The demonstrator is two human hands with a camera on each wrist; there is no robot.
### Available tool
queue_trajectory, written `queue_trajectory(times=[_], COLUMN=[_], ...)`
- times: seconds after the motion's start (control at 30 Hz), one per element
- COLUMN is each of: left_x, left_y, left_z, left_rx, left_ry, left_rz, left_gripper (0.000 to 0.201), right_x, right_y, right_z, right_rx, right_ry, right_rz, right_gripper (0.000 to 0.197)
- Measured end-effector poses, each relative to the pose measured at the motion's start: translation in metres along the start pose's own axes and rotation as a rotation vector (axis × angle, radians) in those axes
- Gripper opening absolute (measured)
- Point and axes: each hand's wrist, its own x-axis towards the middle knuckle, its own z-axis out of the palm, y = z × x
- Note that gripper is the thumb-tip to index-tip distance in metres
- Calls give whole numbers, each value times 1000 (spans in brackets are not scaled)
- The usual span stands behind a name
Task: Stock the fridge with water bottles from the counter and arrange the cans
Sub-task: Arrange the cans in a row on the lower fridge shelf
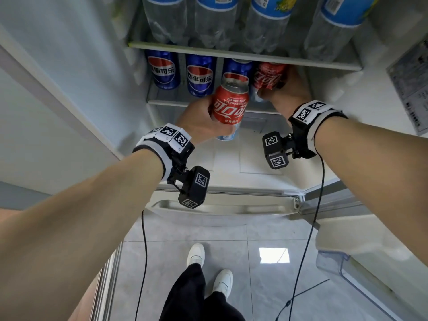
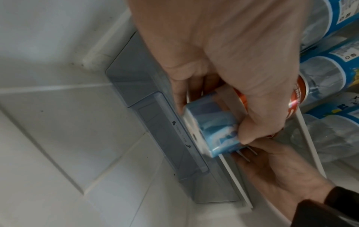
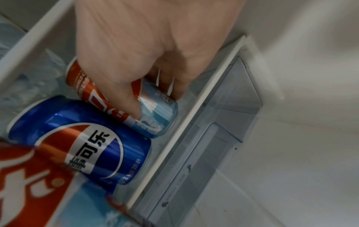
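My left hand [image 1: 203, 119] grips a red cola can [image 1: 229, 105] with a pale blue base, held upright just in front of the lower fridge shelf [image 1: 176, 101]. The left wrist view shows that can's blue base [image 2: 211, 127] between my fingers. My right hand [image 1: 284, 93] reaches onto the shelf and grips a second red cola can [image 1: 268, 75] [image 3: 101, 98] at its right end. Three blue cola cans [image 1: 200, 76] stand in a row to the left of it; the nearest blue can [image 3: 83, 141] is next to the right hand. Several water bottles [image 1: 215, 19] stand on the shelf above.
The fridge's left wall [image 1: 76, 66] and a clear drawer [image 3: 213, 138] under the can shelf bound the space. The open door with its bin [image 1: 347, 258] is low on the right. Cables hang from both wrists; my feet [image 1: 196, 253] stand on grey tiles.
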Motion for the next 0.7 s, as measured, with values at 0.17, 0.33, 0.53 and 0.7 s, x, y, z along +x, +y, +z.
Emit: queue_trajectory(times=[0.17,0.33,0.53,0.7], left_x=[4,3,3,3], left_y=[3,8,9,6], left_z=[-5,-9,-8,-5], left_rx=[15,28,35,24], left_ry=[53,58,47,45], left_rz=[-13,-34,-23,-4], left_gripper=[58,60,58,58], right_x=[3,9,14,10], right_y=[-1,3,1,-3], right_z=[5,6,8,11], right_rx=[44,46,7,18], right_ry=[-32,-68,-86,39], right_rz=[-7,-3,7,-56], right_gripper=[62,72,70,42])
